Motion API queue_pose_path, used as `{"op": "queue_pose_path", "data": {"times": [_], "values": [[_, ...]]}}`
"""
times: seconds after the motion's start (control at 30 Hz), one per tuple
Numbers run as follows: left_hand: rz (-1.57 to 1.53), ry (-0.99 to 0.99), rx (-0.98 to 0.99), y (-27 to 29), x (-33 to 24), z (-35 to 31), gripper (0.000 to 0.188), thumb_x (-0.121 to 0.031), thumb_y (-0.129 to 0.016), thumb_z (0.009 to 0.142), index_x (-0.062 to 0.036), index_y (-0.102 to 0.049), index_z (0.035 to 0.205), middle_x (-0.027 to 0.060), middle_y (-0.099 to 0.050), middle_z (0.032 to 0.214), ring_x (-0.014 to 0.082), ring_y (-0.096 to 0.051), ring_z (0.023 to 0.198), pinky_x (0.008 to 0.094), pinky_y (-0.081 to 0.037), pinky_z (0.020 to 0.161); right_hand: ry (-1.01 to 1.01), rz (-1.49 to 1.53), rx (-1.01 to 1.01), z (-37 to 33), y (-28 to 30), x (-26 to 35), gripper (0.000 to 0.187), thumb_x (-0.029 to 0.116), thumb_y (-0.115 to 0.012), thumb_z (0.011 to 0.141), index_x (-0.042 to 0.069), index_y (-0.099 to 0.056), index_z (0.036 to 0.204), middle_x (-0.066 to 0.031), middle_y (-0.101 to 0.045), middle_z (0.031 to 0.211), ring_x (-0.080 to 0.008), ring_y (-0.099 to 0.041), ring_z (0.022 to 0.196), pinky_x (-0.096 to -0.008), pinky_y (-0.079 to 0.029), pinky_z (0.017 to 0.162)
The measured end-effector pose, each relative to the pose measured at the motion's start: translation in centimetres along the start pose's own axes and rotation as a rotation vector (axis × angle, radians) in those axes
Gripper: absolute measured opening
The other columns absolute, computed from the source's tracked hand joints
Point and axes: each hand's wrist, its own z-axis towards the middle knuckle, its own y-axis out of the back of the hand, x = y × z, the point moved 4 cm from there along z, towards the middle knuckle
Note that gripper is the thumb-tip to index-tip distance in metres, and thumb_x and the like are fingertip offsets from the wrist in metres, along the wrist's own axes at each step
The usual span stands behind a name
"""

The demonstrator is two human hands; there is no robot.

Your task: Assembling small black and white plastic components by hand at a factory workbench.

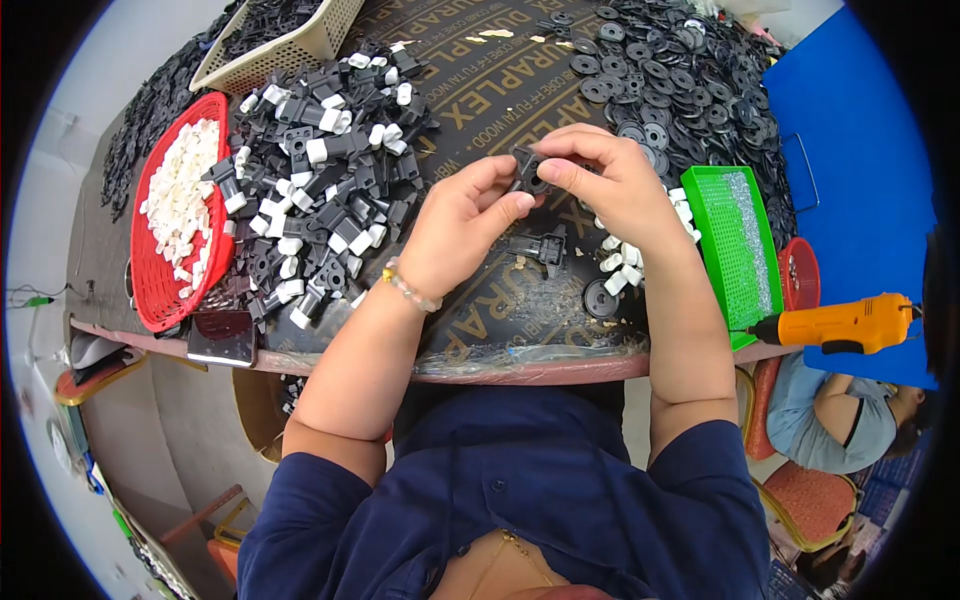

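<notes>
Over the middle of the table, a small black plastic part is pinched between my two hands. My left hand grips its left side with thumb and fingers. From the right, my right hand has its thumb and fingertips closed on the same part; the fingers hide much of its shape. Just below lies a loose black plastic fitting on the tabletop. White plastic caps are scattered by my right forearm, next to a black disc.
To the left are a heap of black parts with white caps, a red basket of white pieces and a phone. Many black discs, a green tray, a red bowl and an orange electric screwdriver are right. Another person sits nearby.
</notes>
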Motion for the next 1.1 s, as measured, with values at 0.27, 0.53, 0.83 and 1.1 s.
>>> {"op": "queue_pose_path", "data": {"times": [0.27, 0.53, 0.83, 1.1], "values": [[0.297, 0.055, 0.024, 0.0, -0.8, -0.4, 0.017, -0.005, -0.066, 0.094, 0.0048, -0.062, 0.107, 0.0063, -0.071, 0.09, 0.0108, -0.068, 0.08, 0.0221, -0.053, 0.069, -0.075, -0.026, 0.036, -0.7, 0.0, 1.7, 0.019, 0.013, -0.072, 0.087, -0.003, -0.067, 0.097, -0.0013, -0.066, 0.085, -0.008, -0.057, 0.077, -0.025, -0.046, 0.068], [-0.269, 0.063, -0.088, 1.5, 0.2, 0.8, 0.018, -0.008, -0.068, 0.091, 0.0015, -0.068, 0.106, 0.0071, -0.072, 0.098, 0.0119, -0.066, 0.089, 0.0235, -0.047, 0.075, -0.312, -0.918, 0.068, -1.5, 4.9, -2.1, 0.026, 0.012, -0.078, 0.076, 0.0, -0.067, 0.096, -0.015, -0.07, 0.084, -0.0284, -0.068, 0.079, -0.0379, -0.052, 0.071], [-0.434, 0.089, -0.099, 1.6, -0.4, 0.7, 0.057, -0.004, -0.069, 0.088, -0.0078, -0.038, 0.136, 0.0047, -0.065, 0.094, 0.016, -0.063, 0.084, 0.0271, -0.046, 0.075, -0.172, -0.944, 0.032, -1.7, 5.1, -2.7, 0.024, 0.008, -0.075, 0.072, 0.0, -0.07, 0.094, -0.0151, -0.071, 0.087, -0.0283, -0.069, 0.081, -0.0381, -0.055, 0.075], [-0.568, 0.079, -0.243, 2.2, 0.0, 0.9, 0.065, 0.002, -0.072, 0.084, -0.0074, -0.039, 0.139, 0.0093, -0.067, 0.099, 0.0165, -0.064, 0.082, 0.031, -0.052, 0.076, -0.12, 0.379, -0.116, 0.0, -1.8, -1.1, 0.018, 0.004, -0.072, 0.087, 0.001, -0.062, 0.101, -0.0061, -0.066, 0.091, -0.0115, -0.064, 0.079, -0.0232, -0.052, 0.07]]}}
